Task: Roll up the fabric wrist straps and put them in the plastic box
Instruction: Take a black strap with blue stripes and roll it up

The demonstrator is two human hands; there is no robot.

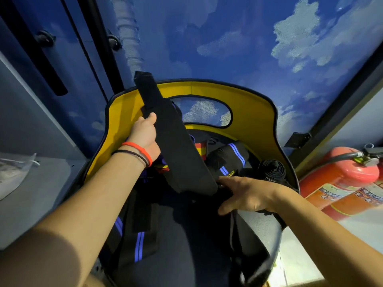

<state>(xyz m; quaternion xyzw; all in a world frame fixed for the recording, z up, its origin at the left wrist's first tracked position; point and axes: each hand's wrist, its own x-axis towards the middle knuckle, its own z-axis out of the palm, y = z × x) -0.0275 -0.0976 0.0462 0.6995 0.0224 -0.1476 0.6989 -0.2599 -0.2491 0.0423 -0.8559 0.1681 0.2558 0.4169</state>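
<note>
Two hands are working over a chair (252, 112) with a yellow back, where several wrist straps are lying. The left hand (145, 131) is gripping a long black strap (176, 146) near its upper part, with the thumb curling over the edge, and is holding it up at a slant so that the top end is pointing up past the chair back. The right hand (248, 195) is reaching to the strap's lower end, with its thumb touching the lower corner. Its fingers are partly hiding in the dark cloth, so I cannot tell whether it is pinching the strap or just touching it.

On the seat behind the lifted strap, a rolled strap (230, 158) with blue stripes is lying just beside a tight black roll (271, 168). A red and yellow strap (200, 148) is peeking out from behind the long one. Nearer the person, a flat strap (138, 235) with blue stripes is lying unrolled under the left forearm.

A red band (138, 150) is sitting on the left wrist beside thin dark ones. A red fire extinguisher (342, 183) is lying to the right of the chair, and a wall (228, 38) painted with blue sky and clouds is filling the background.
</note>
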